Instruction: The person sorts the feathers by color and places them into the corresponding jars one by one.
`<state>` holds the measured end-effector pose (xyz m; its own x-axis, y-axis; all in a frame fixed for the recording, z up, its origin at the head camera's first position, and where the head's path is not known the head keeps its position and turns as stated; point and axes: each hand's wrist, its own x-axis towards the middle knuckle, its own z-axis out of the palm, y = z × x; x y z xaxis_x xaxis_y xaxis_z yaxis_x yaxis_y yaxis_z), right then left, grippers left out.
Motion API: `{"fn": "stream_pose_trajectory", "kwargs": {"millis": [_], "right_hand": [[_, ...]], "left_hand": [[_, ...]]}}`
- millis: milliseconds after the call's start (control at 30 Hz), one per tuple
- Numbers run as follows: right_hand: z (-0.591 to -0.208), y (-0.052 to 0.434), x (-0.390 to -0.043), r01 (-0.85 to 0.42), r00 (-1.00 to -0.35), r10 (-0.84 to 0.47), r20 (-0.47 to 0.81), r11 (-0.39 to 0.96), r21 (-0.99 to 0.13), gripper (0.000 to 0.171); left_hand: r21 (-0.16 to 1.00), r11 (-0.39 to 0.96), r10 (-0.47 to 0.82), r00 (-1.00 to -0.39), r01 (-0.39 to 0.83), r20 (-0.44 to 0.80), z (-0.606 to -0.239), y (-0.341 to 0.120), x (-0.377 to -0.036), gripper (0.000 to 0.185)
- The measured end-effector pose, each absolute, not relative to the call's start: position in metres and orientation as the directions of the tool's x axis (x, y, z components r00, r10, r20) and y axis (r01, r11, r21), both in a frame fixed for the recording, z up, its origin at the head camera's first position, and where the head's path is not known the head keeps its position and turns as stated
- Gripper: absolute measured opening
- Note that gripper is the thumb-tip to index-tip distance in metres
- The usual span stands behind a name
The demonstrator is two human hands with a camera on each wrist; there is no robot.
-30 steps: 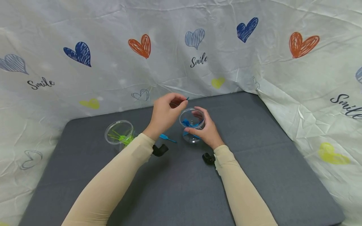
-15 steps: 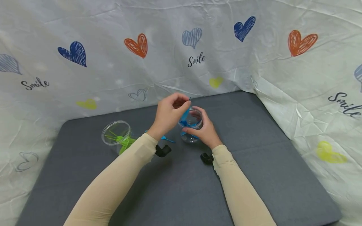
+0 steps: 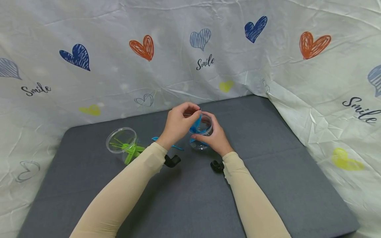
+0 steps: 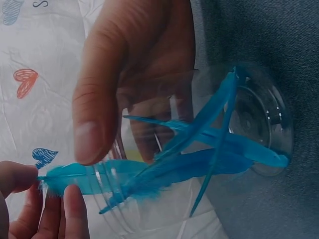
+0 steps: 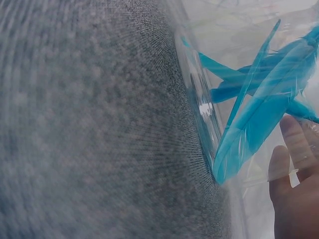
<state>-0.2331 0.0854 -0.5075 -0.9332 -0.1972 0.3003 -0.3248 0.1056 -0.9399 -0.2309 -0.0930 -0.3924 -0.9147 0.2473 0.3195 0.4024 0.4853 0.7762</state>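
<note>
In the head view my right hand [image 3: 215, 138] grips a clear plastic cup [image 3: 201, 129] standing on the grey mat [image 3: 268, 172]. Several blue feathers lie inside it [image 4: 234, 149]. My left hand [image 3: 194, 111] hovers over the rim and pinches the top end of a blue feather [image 3: 196, 123] whose tip reaches down into the cup. The left wrist view shows my left fingertips [image 4: 70, 204] on that feather [image 4: 89, 178] and my right hand's thumb [image 4: 97, 94] on the cup wall. Through the cup wall [image 5: 204, 124] the right wrist view shows the feathers [image 5: 254, 119].
A second clear cup [image 3: 122, 142] with green feathers stands left of my hands. A loose blue feather [image 3: 174, 146] lies on the mat beside my left wrist. White cloth printed with hearts [image 3: 205, 59] walls in the back and both sides.
My left hand has come down from above the rim, lowering the pinched blue feather into the cup. My right hand keeps its grip on the cup.
</note>
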Motion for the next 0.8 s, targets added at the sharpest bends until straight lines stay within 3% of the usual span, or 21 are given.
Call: {"fn": "stream_pose_trajectory", "kwargs": {"millis": [800], "right_hand": [[-0.5079,0.087,-0.2353,-0.323,-0.932,-0.206,0.299,0.094,-0.942,0.09]], "left_hand": [[0.771,0.517,0.249,-0.927,0.371,0.279,-0.4009,-0.0965,-0.2352,0.018]]}}
